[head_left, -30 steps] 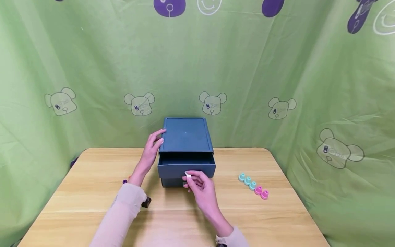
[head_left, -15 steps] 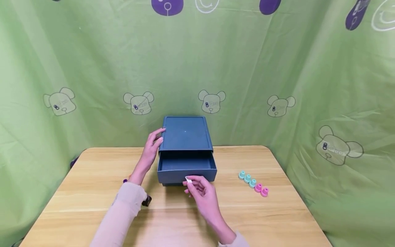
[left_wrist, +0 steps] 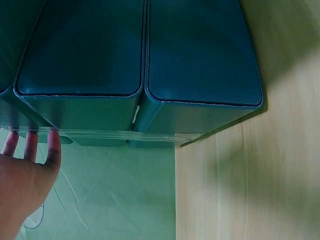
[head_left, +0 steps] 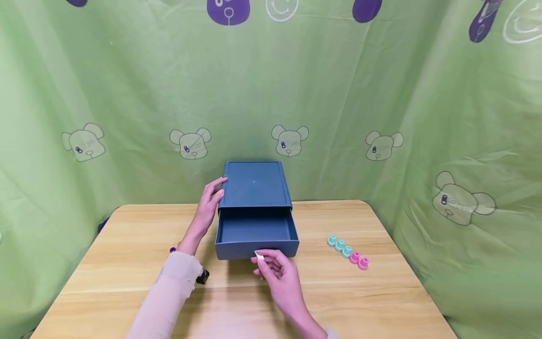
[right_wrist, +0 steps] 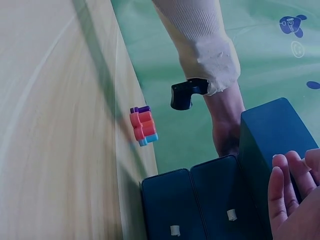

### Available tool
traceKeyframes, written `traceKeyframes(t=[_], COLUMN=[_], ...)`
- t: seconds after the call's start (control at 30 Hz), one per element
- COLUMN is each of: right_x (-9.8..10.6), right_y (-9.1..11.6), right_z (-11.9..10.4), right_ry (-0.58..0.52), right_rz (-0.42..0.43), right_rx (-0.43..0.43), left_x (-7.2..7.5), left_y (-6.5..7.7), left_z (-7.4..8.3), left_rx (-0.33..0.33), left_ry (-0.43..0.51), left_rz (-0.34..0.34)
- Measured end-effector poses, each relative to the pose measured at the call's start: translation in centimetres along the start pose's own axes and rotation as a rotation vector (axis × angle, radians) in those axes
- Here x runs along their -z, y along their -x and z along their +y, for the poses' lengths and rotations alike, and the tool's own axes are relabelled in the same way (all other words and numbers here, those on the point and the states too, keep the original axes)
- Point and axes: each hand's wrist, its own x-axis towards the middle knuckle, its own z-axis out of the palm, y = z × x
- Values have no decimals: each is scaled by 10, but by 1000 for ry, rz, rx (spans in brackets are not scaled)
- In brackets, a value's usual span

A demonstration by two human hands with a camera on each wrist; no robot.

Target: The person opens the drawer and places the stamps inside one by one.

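**Top drawer stood partway out, its white pull pinched in the right hand**

Nearest, the pale left sleeve slanted up over the wood-grained table. The right hand reached in low at the middle, its thumb and forefinger closed on the white pull, the other fingers curled loosely below. A small black device sat at the left wrist, by the cuff.

The top drawer jutted toward the person from a dark blue cabinet, its inner floor in sight. Beneath it, the right wrist view showed two lower drawers, pushed in, each with a white pull of its own.

To the right of the cabinet, well apart from it, a slanting row of small flanged pieces lay on the table: two pink pieces at the near end, then three teal pieces. On the other side, partly hidden by the left forearm in the head view, purple, orange-red and blue pieces lay close together.

Farther in, the left hand rested against the cabinet's left side, fingers extended and loosely spread, gripping nothing. Behind everything hung a green curtain printed with bear faces.
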Motion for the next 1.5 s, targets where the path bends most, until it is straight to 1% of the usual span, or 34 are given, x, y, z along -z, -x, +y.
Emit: traceKeyframes(t=[0.07,0.2,0.57,0.7,0.8,0.93,1.0,1.17,1.27,1.5], right_x=[0,-1,-6,-8,-10,-12,-12,-10,-10,-6], right_y=[2,7,25,28,29,30,31,32,32,36], right_z=[1,3,3,2,1,1,1,0,-1,-5], right_ry=[-7,-11,-33,-47,-52,-54,-45,-45,-55,-15], right_rz=[-2,3,14,26,23,14,20,47,47,60], right_rx=[-2,-16,-64,-59,-62,-85,-89,-73,-60,-5], left_x=[0,1,0,1,3,7,8,6,5,1], left_y=[4,8,11,10,10,10,9,6,5,4], left_z=[6,7,2,3,5,7,7,9,11,10], left_rx=[7,22,27,4,-14,-8,0,-4,-15,-6], left_ry=[0,7,0,-2,7,10,8,4,5,14], left_rz=[0,2,-5,-14,-6,9,7,-9,-3,-13])
